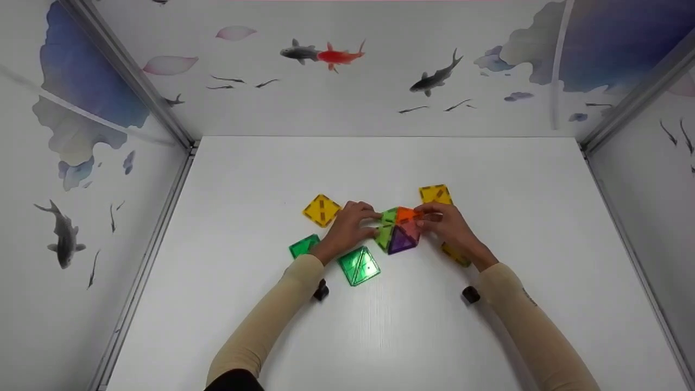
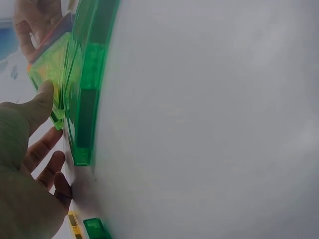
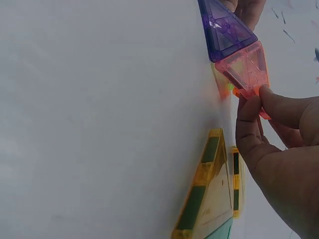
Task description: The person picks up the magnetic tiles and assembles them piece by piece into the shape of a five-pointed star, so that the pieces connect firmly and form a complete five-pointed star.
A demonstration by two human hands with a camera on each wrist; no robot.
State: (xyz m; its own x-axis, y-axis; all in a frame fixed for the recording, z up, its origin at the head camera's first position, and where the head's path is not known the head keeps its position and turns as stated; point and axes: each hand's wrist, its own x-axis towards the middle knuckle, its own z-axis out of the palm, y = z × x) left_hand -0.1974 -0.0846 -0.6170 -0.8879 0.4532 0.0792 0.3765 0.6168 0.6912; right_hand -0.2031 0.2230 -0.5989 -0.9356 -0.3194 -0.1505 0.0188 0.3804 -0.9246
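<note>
Several translucent triangular magnetic tiles are joined edge to edge between the two hands in the head view. A purple tile (image 1: pixel 402 241) faces the person, with a pink tile (image 1: pixel 411 229) and an orange tile (image 1: pixel 405 213) to its right and light green tiles (image 1: pixel 384 237) on its left. My left hand (image 1: pixel 350 224) grips the light green side, its thumb (image 2: pixel 46 94) lying on a tile's face. From the right, my right hand (image 1: pixel 449 227) pinches the corner of the pink tile (image 3: pixel 245 69) and the orange one between thumb and forefinger.
A green square tile pair (image 1: pixel 359 266) lies in front of the left hand, another green tile (image 1: pixel 304 246) under that wrist. Yellow tiles (image 1: pixel 321 210) rest at left, back right (image 1: pixel 436 194) and below the right wrist. Two small black objects (image 1: pixel 471 295) sit near the forearms. Printed walls surround the white table.
</note>
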